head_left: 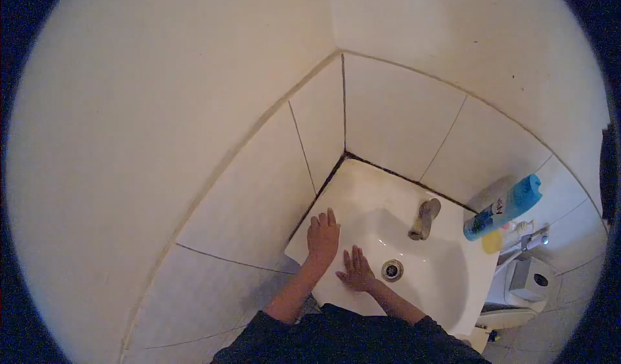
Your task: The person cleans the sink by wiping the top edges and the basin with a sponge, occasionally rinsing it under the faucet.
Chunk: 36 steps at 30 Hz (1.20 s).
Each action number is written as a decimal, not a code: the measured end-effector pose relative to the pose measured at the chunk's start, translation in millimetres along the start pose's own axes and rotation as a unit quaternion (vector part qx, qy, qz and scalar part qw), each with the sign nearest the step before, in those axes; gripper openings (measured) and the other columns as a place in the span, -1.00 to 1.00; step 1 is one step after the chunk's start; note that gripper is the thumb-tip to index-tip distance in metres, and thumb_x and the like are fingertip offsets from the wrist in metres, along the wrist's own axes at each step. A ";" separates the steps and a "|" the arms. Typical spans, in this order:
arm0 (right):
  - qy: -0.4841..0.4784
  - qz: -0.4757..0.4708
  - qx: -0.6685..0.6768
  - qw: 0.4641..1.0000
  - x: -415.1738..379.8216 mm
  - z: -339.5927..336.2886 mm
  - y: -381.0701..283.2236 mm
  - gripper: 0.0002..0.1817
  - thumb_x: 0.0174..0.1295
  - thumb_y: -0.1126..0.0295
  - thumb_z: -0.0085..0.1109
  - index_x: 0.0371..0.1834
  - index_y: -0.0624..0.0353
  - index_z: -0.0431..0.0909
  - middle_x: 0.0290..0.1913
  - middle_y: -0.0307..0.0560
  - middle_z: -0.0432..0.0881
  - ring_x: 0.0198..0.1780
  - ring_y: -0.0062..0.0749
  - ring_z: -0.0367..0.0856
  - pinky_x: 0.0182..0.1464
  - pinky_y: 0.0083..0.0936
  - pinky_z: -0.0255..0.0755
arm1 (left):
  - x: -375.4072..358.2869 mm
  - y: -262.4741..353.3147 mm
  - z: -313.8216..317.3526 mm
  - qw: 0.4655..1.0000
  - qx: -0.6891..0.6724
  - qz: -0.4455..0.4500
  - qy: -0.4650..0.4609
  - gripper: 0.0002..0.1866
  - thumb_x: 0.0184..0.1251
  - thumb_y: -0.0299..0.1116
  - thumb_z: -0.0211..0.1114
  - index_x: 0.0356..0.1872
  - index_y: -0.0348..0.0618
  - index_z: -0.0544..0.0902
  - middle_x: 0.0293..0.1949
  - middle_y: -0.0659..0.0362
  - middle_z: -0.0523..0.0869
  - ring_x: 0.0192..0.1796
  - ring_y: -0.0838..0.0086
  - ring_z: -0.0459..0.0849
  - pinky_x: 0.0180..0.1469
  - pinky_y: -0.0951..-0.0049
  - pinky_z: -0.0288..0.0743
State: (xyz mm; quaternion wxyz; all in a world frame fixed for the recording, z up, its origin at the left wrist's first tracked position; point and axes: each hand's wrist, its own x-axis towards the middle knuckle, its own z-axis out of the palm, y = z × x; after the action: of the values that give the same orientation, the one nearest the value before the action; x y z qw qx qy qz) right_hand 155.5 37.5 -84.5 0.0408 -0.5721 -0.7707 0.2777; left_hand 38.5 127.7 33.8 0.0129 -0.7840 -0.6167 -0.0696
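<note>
In the head view, both of the person's hands are at the white sink (374, 186), and the drain (392, 270) serves as the landmark for place. The sink surrounds the drain and fits into a tiled corner beyond it. The left hand (323, 236) lies to the left of the drain and a little beyond it, over the flat side ledge, fingers extended away from the body. The right hand (356, 271) is just left of the drain, palm down, with the fingers flattened and the thumb held out. Neither hand appears to grip anything; whether both palms bear fully on the surface cannot be told.

The tap (424, 220) stands beyond the drain and slightly right, clear of both hands, with no stream visible below it. Farther right of the drain are a blue can (503, 209) and a yellow item (492, 241), both out of the hands' way.

As a judgement, light, even contact through flat palms suits this smooth surface, which would be slippery if wet. The left fingers do best short of the dark joint along the wall. The right hand needs care where the ledge dips towards the drain, and the two hands work better with the gap between them preserved.
</note>
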 end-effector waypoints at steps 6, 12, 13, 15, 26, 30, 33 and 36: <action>-0.021 0.020 -0.016 0.999 -4.5 -24.5 -9.5 -0.19 0.19 -0.11 -0.27 0.31 0.27 -0.20 0.32 0.36 -0.32 0.35 0.19 -0.33 0.31 -0.07 -0.22 | 70.6 -3.1 27.7 0.994 0.023 0.022 0.109 -0.46 0.07 -0.17 0.19 0.06 -0.24 0.37 -0.12 0.02 0.48 -0.05 0.19 0.43 -0.04 0.30 0.39; 0.132 0.004 0.026 0.991 14.5 -85.6 -17.5 -0.24 0.04 0.17 0.08 0.31 0.02 -0.04 0.36 0.17 -0.20 0.38 -0.01 -0.22 0.29 -0.10 -0.12 | 8.1 -6.9 18.1 0.994 0.022 0.028 0.108 -0.46 0.06 -0.16 0.20 0.05 -0.23 0.38 -0.13 0.05 0.48 -0.06 0.20 0.44 -0.06 0.32 0.40; 0.209 -0.004 -0.049 0.977 17.9 -102.6 -24.9 -0.20 -0.04 0.22 0.14 0.30 0.06 -0.02 0.35 0.16 -0.19 0.37 0.01 -0.21 0.26 -0.04 -0.10 | 4.8 -7.7 16.0 0.994 0.023 0.028 0.106 -0.46 0.06 -0.16 0.20 0.05 -0.23 0.38 -0.13 0.05 0.48 -0.06 0.20 0.44 -0.06 0.32 0.40; 0.281 -0.015 -0.123 0.952 23.0 -106.0 -27.0 -0.15 -0.12 0.28 0.20 0.29 0.10 -0.01 0.35 0.16 -0.17 0.37 0.03 -0.20 0.24 0.02 -0.08 | -0.5 -9.7 13.3 0.998 0.017 0.026 0.055 -0.46 0.04 -0.19 0.21 0.04 -0.26 0.38 -0.13 0.04 0.48 -0.06 0.21 0.44 -0.06 0.33 0.39; 0.201 0.001 -0.174 0.964 34.0 -99.4 -8.6 0.01 -0.28 0.32 0.24 0.32 0.10 -0.13 0.36 0.18 -0.30 0.38 0.08 -0.37 0.25 0.16 -0.27 | 20.7 1.0 9.0 0.998 -0.002 0.004 0.060 -0.53 0.08 -0.27 0.16 0.01 -0.30 0.39 -0.10 0.02 0.46 -0.07 0.19 0.45 -0.02 0.32 0.39; 0.206 0.005 -0.147 0.967 34.6 -96.1 -10.4 -0.01 -0.28 0.35 0.23 0.32 0.07 -0.12 0.36 0.15 -0.28 0.38 0.05 -0.35 0.26 0.13 -0.26 | 49.8 0.7 23.3 0.996 0.022 0.007 0.090 -0.59 0.13 -0.31 0.08 0.00 -0.28 0.40 -0.10 0.01 0.46 -0.07 0.18 0.45 -0.09 0.31 0.43; 0.232 -0.005 -0.138 0.963 34.6 -96.8 -8.9 -0.02 -0.27 0.38 0.22 0.32 0.07 -0.12 0.36 0.14 -0.28 0.38 0.04 -0.35 0.26 0.12 -0.25 | 100.3 2.9 29.5 0.997 0.049 0.024 0.062 -0.61 0.14 -0.32 0.06 0.00 -0.26 0.40 -0.10 0.01 0.46 -0.05 0.20 0.45 -0.13 0.31 0.45; 0.212 -0.008 -0.164 0.964 32.2 -96.9 -3.6 0.01 -0.29 0.37 0.24 0.32 0.07 -0.13 0.36 0.16 -0.26 0.38 0.05 -0.35 0.25 0.13 -0.23 | 98.0 4.4 42.2 0.998 0.004 -0.004 0.058 -0.48 0.13 -0.19 0.12 0.05 -0.34 0.36 -0.11 -0.09 0.50 -0.03 0.10 0.45 0.04 0.16 0.30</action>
State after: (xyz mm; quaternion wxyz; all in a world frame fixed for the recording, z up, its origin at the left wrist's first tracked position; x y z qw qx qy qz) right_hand 178.2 102.9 -9.4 0.1109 -0.6106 -0.7838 0.0202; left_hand 69.1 225.8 4.5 0.0510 -0.7764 -0.6180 -0.1124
